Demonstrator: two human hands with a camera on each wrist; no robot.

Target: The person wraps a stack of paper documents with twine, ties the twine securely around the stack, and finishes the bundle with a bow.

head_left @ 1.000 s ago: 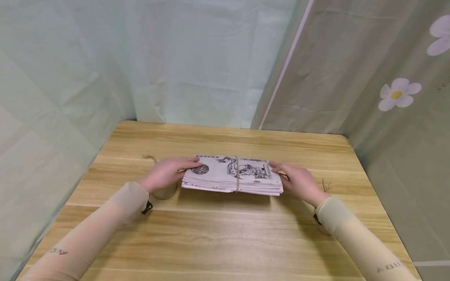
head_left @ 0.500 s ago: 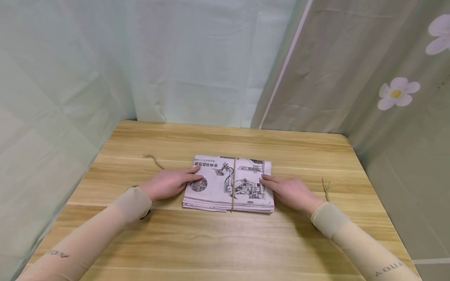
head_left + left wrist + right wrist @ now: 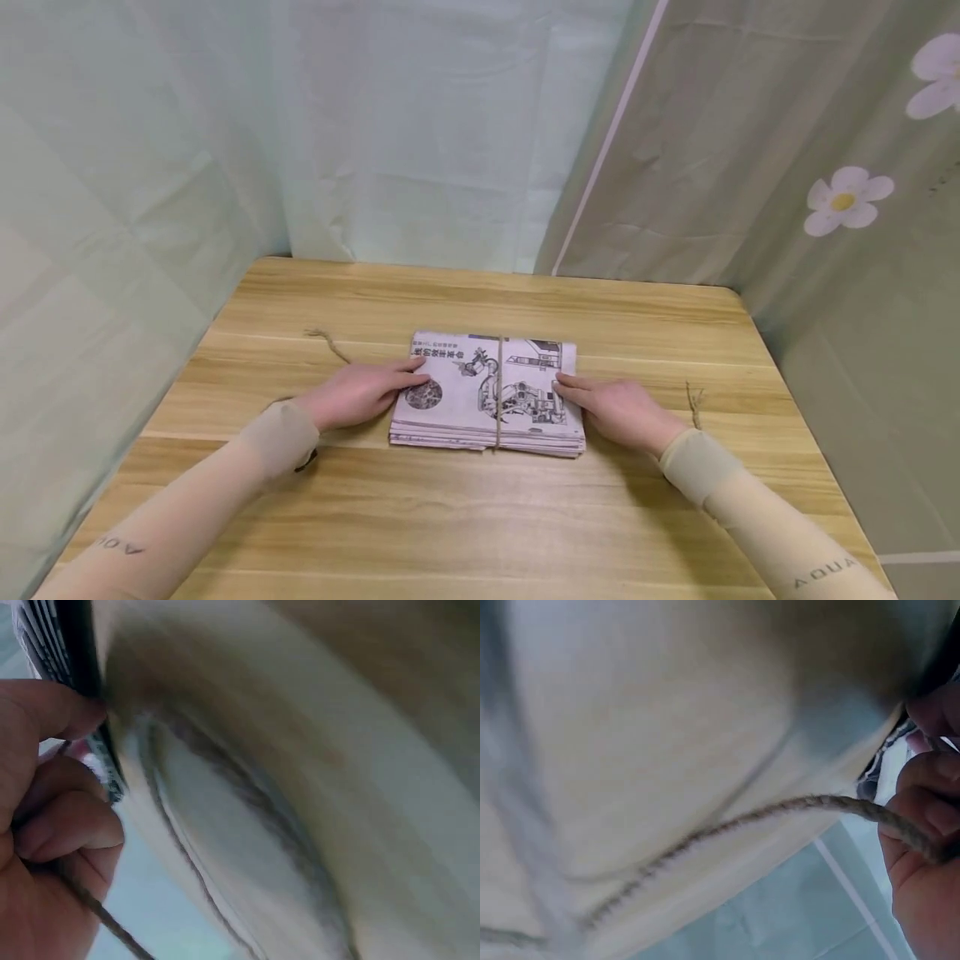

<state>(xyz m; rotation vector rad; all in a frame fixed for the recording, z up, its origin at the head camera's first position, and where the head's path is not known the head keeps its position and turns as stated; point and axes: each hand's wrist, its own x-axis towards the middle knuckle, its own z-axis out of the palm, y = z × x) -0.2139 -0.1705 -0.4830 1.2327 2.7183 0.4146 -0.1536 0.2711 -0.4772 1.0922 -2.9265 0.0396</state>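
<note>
A stack of folded newspapers (image 3: pixel 450 392) lies on the wooden table, with one band of twine (image 3: pixel 498 392) running across its middle. At its left end is my left hand (image 3: pixel 356 396), fingertips on the top sheet. My right hand (image 3: pixel 622 408) touches the right end in the same way. In the left wrist view, curled lower fingers (image 3: pixel 79 825) grip a length of twine (image 3: pixel 109 922) beside the stack's edge. Curled fingers in the right wrist view likewise hold a twine strand (image 3: pixel 780 807). How the twine passes beneath the stack is hidden.
A loose twine end (image 3: pixel 327 342) lies on the table past the left hand, and a frayed twine end (image 3: pixel 695 404) lies past the right wrist. Pale curtains (image 3: pixel 450 150) stand behind the table (image 3: pixel 465 525), with a flowered curtain (image 3: pixel 847 333) at the right.
The newspaper stack, raised and tilted a second ago, came down flat on the table with both hands at its ends. Over the last half second it has hardly moved.
</note>
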